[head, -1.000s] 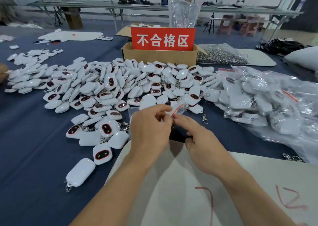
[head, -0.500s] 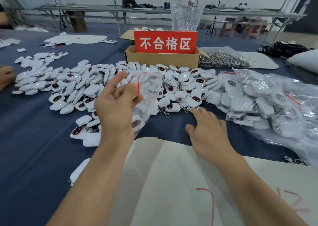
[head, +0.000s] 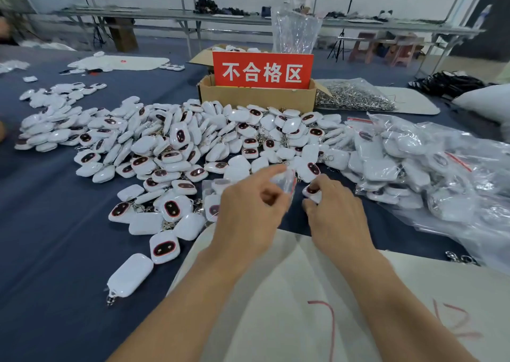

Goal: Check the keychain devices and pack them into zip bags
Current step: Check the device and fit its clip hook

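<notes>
A big heap of white keychain devices [head: 176, 152] with dark red-rimmed faces covers the blue table. My left hand [head: 248, 212] pinches a small clear zip bag [head: 285, 181] with a red strip, held just above the table. My right hand [head: 334, 210] grips one white keychain device [head: 313, 192] by its edge, right beside the bag. A stack of empty zip bags [head: 211, 196] lies under my left hand, partly hidden. Bagged devices [head: 400, 168] pile up on the right.
A cardboard box [head: 256, 96] with a red sign stands behind the heap. A bag of metal clasps [head: 356, 96] lies to its right. A white sheet [head: 303, 292] with red marks covers the near table. Another person's hand shows at the far left edge.
My left hand came down from the left with the zip bag to the middle. My right hand, flat on the table before, picked up one device and brought it to the bag.
</notes>
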Motion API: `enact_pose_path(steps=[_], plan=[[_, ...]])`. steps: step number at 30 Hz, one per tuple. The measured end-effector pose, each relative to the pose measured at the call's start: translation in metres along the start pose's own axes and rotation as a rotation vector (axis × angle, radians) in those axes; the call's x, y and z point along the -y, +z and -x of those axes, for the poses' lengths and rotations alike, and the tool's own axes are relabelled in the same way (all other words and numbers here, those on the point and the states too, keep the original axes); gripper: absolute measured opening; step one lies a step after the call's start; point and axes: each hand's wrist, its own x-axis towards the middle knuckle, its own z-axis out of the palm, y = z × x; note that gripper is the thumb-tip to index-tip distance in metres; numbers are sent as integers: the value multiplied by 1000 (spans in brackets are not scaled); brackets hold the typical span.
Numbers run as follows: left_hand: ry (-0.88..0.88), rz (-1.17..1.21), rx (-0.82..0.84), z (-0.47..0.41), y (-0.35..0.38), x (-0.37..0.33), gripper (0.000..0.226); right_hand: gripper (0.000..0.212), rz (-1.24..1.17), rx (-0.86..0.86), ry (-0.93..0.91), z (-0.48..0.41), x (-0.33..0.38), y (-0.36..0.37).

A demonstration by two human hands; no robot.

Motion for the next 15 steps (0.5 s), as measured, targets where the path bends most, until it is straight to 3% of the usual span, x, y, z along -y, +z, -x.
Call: enact_pose_path(steps=[3, 5, 7, 10, 13, 15], plan=[[-44, -136, 221, 6, 10, 4, 48, 13, -89, -23, 33, 1, -3, -4], [-34, -189, 257, 9, 11, 6, 50, 27, -176, -39, 31, 6, -8, -8], [4, -251, 214, 11, 11, 4, 37, 39, -243, -60, -7, 16, -14, -16], [211, -416, 32, 15, 12, -3, 14, 25, -477, -157, 55, 35, -19, -25], [117, -132, 61, 19, 14, -11, 27, 18, -991, -46, 265, 48, -14, -28], [10, 45, 174, 21, 17, -14, 32, 19, -1121, 60, 313, 52, -10, -29]])
